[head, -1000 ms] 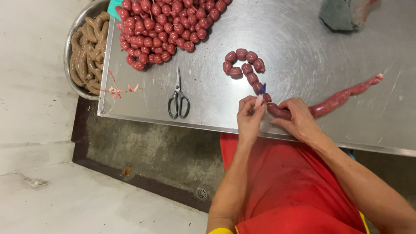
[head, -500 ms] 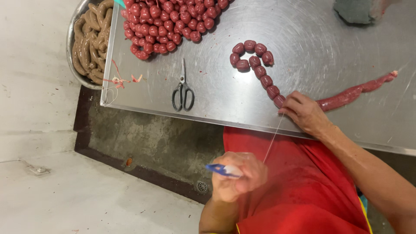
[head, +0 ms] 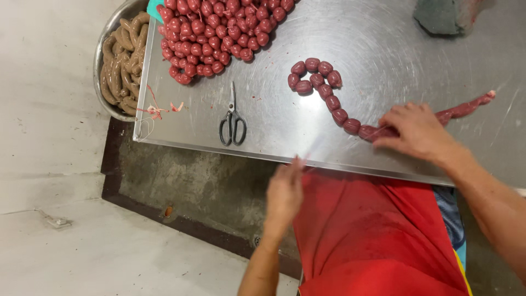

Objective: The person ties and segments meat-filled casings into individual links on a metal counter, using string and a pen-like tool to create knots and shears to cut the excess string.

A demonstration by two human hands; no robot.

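The right hand [head: 417, 131] is pinching the soft, slippery sausage rope [head: 350, 125] at its last link on the bench [head: 307, 137]; the left hand [head: 285, 192], blurred, is hovering near, grip unclear.

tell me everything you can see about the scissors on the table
The scissors are small, with black looped handles and slim metal blades that look closed. They lie flat on the steel table, handles toward the near edge and tips pointing away, toward the pile of red sausages. Nothing touches them; both hands are apart from them, and the left hand is nearest.
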